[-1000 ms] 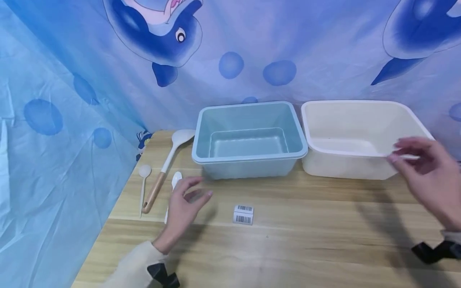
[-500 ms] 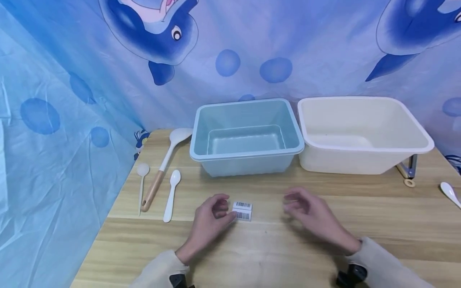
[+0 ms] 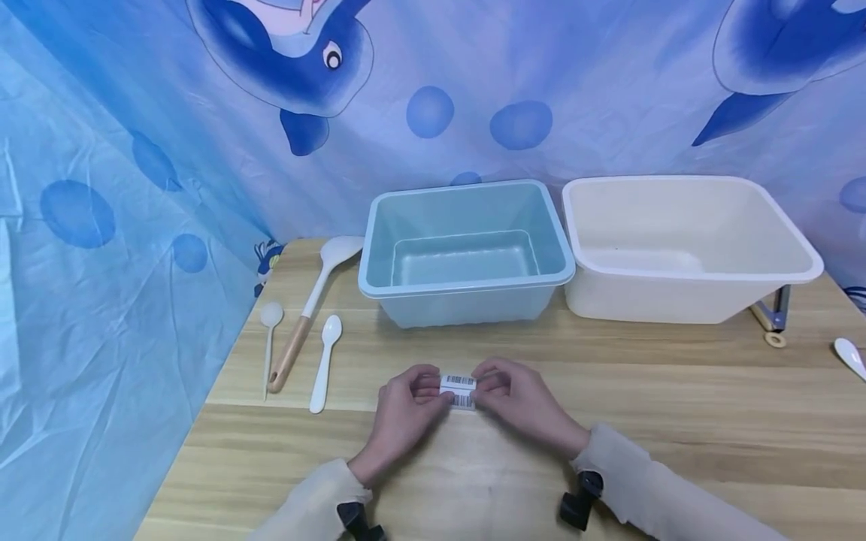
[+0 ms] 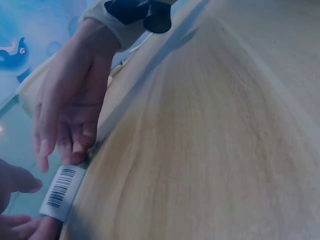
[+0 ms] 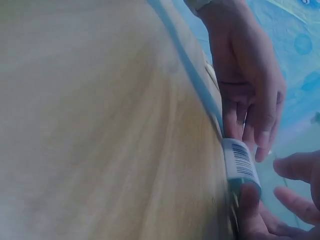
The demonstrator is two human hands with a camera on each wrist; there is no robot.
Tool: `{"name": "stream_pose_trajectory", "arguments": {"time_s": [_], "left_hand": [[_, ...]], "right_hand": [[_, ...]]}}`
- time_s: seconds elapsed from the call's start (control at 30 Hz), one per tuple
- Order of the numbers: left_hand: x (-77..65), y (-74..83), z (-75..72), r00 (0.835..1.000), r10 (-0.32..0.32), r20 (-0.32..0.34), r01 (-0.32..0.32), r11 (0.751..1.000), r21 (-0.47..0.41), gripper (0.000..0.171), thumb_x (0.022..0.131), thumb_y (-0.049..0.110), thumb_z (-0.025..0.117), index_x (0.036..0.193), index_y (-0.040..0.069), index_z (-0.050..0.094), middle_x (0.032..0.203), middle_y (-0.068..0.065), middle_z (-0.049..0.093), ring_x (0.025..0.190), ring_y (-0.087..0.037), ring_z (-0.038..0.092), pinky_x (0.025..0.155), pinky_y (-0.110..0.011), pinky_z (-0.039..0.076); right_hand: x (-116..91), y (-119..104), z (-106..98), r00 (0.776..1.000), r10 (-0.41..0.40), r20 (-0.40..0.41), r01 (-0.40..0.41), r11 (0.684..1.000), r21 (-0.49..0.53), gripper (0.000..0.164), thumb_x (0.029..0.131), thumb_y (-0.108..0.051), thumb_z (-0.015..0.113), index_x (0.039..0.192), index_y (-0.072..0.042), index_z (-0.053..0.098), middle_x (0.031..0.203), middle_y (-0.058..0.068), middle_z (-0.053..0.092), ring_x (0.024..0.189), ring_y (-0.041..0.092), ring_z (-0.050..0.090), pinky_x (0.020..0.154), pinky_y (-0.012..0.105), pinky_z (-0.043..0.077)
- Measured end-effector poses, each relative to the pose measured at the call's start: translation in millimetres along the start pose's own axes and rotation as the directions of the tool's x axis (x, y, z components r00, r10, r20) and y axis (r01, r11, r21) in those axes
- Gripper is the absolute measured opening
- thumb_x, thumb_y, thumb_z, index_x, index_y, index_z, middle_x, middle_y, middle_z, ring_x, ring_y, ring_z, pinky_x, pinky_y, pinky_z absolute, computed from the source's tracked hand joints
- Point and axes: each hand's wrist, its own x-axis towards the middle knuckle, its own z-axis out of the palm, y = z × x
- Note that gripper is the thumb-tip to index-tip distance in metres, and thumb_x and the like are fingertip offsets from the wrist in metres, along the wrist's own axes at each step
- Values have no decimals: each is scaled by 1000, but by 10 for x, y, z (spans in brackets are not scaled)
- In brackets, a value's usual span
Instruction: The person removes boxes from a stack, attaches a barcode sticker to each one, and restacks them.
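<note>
A small white roll of barcode labels (image 3: 458, 384) lies on the wooden table in front of the bins. My left hand (image 3: 404, 412) holds its left end with bent fingers, the thumb on the near side. On the right end, my right hand (image 3: 517, 402) does the same from the opposite side. Barcodes show on the roll (image 4: 62, 192) between the two hands in the left wrist view. In the right wrist view, a greenish end of the roll (image 5: 241, 162) shows beside a digit of the right hand, while two other fingers (image 5: 297, 167) stand apart from it.
Behind stand a light blue bin (image 3: 467, 291) and a white bin (image 3: 690, 279). At left lie a wooden-handled ladle (image 3: 313, 297) and two small white spoons, one nearer (image 3: 325, 368) and one farther left (image 3: 269, 330). Another white spoon (image 3: 849, 356) lies at far right.
My right hand has come from the white bin to the roll's right end. My left hand has moved right from beside the white spoon to the left end. The roll stays in place.
</note>
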Motion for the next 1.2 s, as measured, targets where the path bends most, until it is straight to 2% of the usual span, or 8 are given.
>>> {"name": "stream_pose_trajectory", "arguments": {"time_s": [0.27,0.4,0.57,0.77,0.9,1.03,1.13,1.2], "left_hand": [[19,9,81,999,0,-42,-3,998,-68,33,79,1,75,110,-3,65,102,-18,70,90,-23,70,76,-18,57],[16,55,84,999,4,-53,-10,993,-117,32,79,-1,74,110,-2,65,103,-18,70,91,-22,69,78,-19,57],[15,95,98,998,-6,-65,-7,978,-209,34,79,-5,72,112,-3,63,103,-19,70,93,-24,69,81,-21,57],[6,161,121,997,-61,-48,42,943,-331,33,79,-4,72,110,-4,62,102,-20,70,92,-21,69,81,-23,57],[-17,235,139,996,-92,-14,81,929,-361,27,79,-1,73,104,-7,62,98,-17,70,88,-16,68,78,-22,56],[-43,303,164,994,-109,3,101,913,-394,25,78,-1,73,100,-7,63,95,-16,69,84,-15,67,76,-22,57],[-58,349,186,995,-96,2,89,910,-406,24,78,-1,73,99,-8,63,95,-17,70,83,-15,68,76,-23,57],[-65,374,201,997,-80,-2,72,910,-409,24,79,0,74,99,-8,63,95,-18,70,83,-15,68,77,-23,57]], "right_hand": [[127,93,36,999,47,2,-47,994,97,13,86,-5,68,97,0,63,81,13,68,64,19,64,56,28,56],[139,127,9,999,45,2,-45,988,148,14,86,-4,68,96,3,63,80,15,68,63,18,63,56,28,56],[112,76,-26,998,58,-31,-52,986,158,12,85,-5,69,95,-1,64,80,14,68,65,20,64,58,29,56],[11,-23,-80,996,12,-88,1,990,144,10,86,-8,70,94,-4,65,83,13,68,68,23,65,56,28,54],[-86,-74,-115,995,-23,-96,37,988,152,10,87,-9,69,93,-4,64,82,19,66,62,22,61,47,26,50],[-194,-104,-154,989,-72,-131,88,988,125,11,87,-9,69,96,-4,65,86,18,67,65,19,64,53,27,55],[-270,-122,-204,955,-197,-222,195,980,-33,14,85,-5,71,98,-6,67,90,7,70,75,12,66,65,24,58],[-309,-146,-248,897,-337,-285,292,937,-190,18,81,-1,73,97,-7,68,88,3,71,76,8,65,66,21,57]]}}
